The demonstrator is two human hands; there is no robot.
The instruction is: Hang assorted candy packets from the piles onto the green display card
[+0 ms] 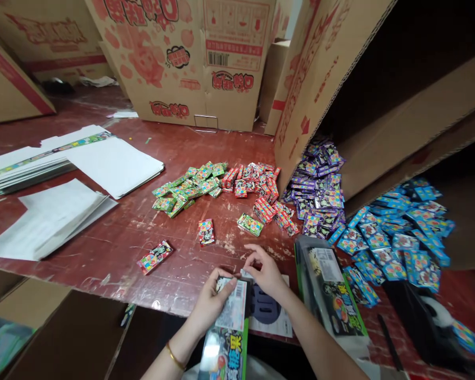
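Candy box [225, 343], qty 1, sits in the left grip [216, 298]: clamped, thumb on top across the pale barcode label [237, 303], fingers round the side edge. Box lies just below L grip, its long side running down toward the wearer's lap; box's top R corner is just left of the right grip [263, 269]. R grip: thumb & index approx. together at a small whitish bit by that corner; can't tell if it's pinched.

Loose packs, 3 total: 2 red packs [206, 232], one ahead of L grip, other farther ahead-left; 1 green pack [250, 224] ahead of R grip. Heaps, 4 by colour, too many pcs to count: green heap [190, 187] ahead-left of both, red heap [253, 179] straight ahead, purple heap [319, 195] ahead-right of R grip, blue heap [396, 237] well to its right.

Also: min. 1 more candy box, clear-topped [338, 311], R of R grip; 1 printed sheet [283, 322] partly under R forearm; approx. 3 piles of white card [119, 163] on the table [114, 253], well L of L grip; 1 upright carton [193, 63], red print, far ahead of both.
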